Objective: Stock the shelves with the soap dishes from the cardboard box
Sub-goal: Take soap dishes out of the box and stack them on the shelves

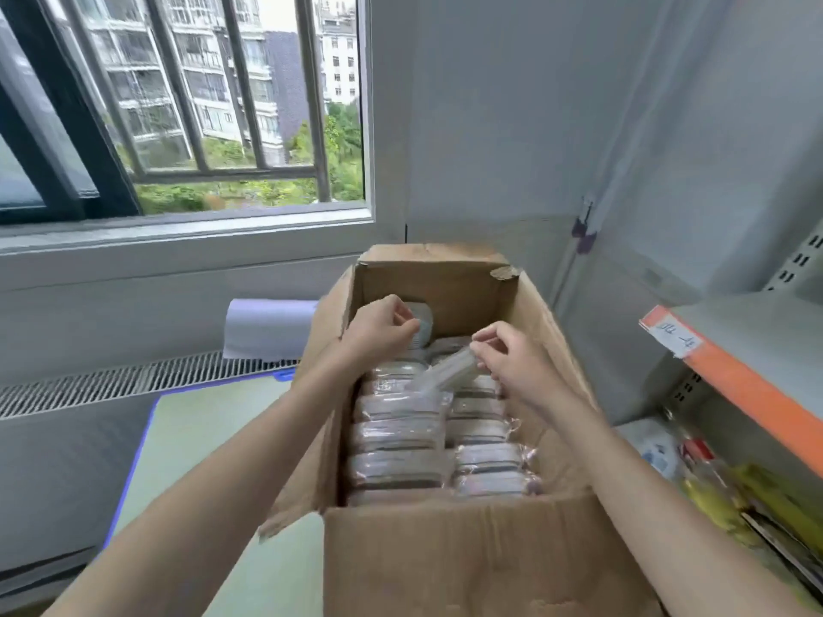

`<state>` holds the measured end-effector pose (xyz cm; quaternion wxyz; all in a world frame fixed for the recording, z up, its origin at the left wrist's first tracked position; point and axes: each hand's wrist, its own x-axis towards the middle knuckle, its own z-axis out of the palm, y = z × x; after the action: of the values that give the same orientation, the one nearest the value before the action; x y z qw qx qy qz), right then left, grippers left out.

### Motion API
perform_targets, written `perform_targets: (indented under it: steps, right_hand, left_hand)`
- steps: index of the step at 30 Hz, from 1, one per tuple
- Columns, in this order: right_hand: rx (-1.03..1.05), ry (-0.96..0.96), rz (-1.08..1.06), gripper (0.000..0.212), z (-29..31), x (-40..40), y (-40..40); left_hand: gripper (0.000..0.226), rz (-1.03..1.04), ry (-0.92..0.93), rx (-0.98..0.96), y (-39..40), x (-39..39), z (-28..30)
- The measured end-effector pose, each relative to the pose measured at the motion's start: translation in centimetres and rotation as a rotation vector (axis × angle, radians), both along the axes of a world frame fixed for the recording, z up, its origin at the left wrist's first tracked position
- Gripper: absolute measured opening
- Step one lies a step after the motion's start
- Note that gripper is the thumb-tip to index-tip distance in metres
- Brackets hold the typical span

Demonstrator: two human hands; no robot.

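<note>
Head view looks down into an open cardboard box (467, 554) with its flaps up. The box is full of soap dishes (401, 438), each one in a clear wrap. They stand on edge in two rows, packed close side by side.

Both arms reach into the far end of the box. The left hand (378, 331) has its grip curled round a wrapped soap dish (422, 325) at the far wall of the box, and that dish sits higher than the packed rows. The right hand (507, 358) has its grip pinching another wrapped soap dish (450, 371) at one end. This dish is tilted, with its low end pointing to the left over the rows. The two hands are near each other but do not touch.

The box sits on a pale green table (200, 438) with a blue edge. A white roll of paper (267, 327) lies just beside the box on its left, near the wall under the window (178, 104). A long floor vent (111, 385) runs along that wall.

On the right stands a grey shelf (757, 331) with an orange strip (739, 385) on its front edge and a white label (674, 336) stuck on it. Under it, a lower shelf holds yellow packs (757, 505) and other small goods that are too blurred to tell.
</note>
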<state>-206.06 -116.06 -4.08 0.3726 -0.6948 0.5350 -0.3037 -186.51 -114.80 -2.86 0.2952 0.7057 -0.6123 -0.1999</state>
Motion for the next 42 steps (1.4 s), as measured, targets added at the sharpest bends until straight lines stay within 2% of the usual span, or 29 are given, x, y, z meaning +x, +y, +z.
perform_targets:
  steps: [3, 5, 7, 9, 12, 15, 17, 19, 22, 27, 31, 33, 35, 38, 40, 42]
  right_hand:
    - [-0.076, 0.324, 0.036, 0.028, -1.3, 1.9, -4.1]
    - [-0.114, 0.529, 0.190, 0.047, -2.7, 2.9, -6.1]
    - [-0.102, 0.759, 0.329, 0.060, -4.9, 3.7, -7.4]
    - [-0.081, 0.973, 0.382, 0.067, -6.8, 4.0, -7.9]
    - [-0.109, 1.104, 0.371, 0.067, -8.2, 4.1, -7.8]
    - [-0.170, 1.095, 0.303, 0.060, -8.0, 3.7, -7.5]
    - [-0.197, 1.010, 0.198, 0.046, -6.6, 3.2, -7.3]
    - [-0.117, 0.869, 0.074, 0.037, -5.0, 2.5, -6.6]
    - [0.006, 0.677, -0.050, 0.037, -2.6, 1.1, -4.4]
    - [-0.080, 0.482, -0.289, 0.043, 0.9, -2.4, 2.1]
    - [-0.041, 0.009, -0.554, 0.054, 3.2, -6.4, 9.6]
    - [-0.032, -0.285, -0.687, 0.045, 3.9, -8.2, 14.0]
    - [-0.034, -0.539, -0.807, 0.028, 4.1, -10.2, 18.5]
    - [-0.041, -0.771, -0.955, 0.015, 2.9, -13.0, 25.6]
    - [-0.034, -0.873, -1.051, 0.014, 1.8, -14.3, 30.4]
    - [-0.050, -0.945, -1.152, 0.015, 0.6, -15.5, 35.2]
  left_hand:
    - [0.034, -0.121, -0.241, 0.118, -7.0, 1.0, -1.6]
    - [0.040, -0.192, -0.439, 0.223, -10.2, 1.6, -3.2]
    - [0.039, -0.230, -0.609, 0.245, -12.3, 2.1, -4.7]
    - [0.039, -0.253, -0.721, 0.244, -13.6, 2.5, -6.0]
    - [0.045, -0.251, -0.827, 0.250, -14.7, 2.7, -7.1]
    - [0.043, -0.247, -0.871, 0.223, -15.1, 2.4, -7.3]
    - [0.042, -0.256, -0.824, 0.227, -15.3, 1.9, -7.3]
    - [0.051, -0.262, -0.681, 0.226, -15.1, 1.3, -6.8]
    - [0.052, -0.242, -0.432, 0.196, -13.9, 0.4, -4.8]
    - [0.043, -0.201, 0.005, 0.040, -9.3, -1.3, -1.4]
    - [0.034, -0.270, 0.313, -0.100, -3.5, -4.9, 2.3]
    - [0.033, -0.325, 0.452, -0.117, -0.2, -7.1, 3.6]
    - [0.030, -0.392, 0.611, -0.094, 3.4, -9.4, 4.5]
    - [0.029, -0.516, 0.802, 0.035, 9.3, -12.9, 4.5]
    - [0.044, -0.596, 0.916, 0.152, 13.3, -15.3, 3.8]
    - [0.057, -0.649, 0.955, 0.270, 17.0, -17.9, 2.6]
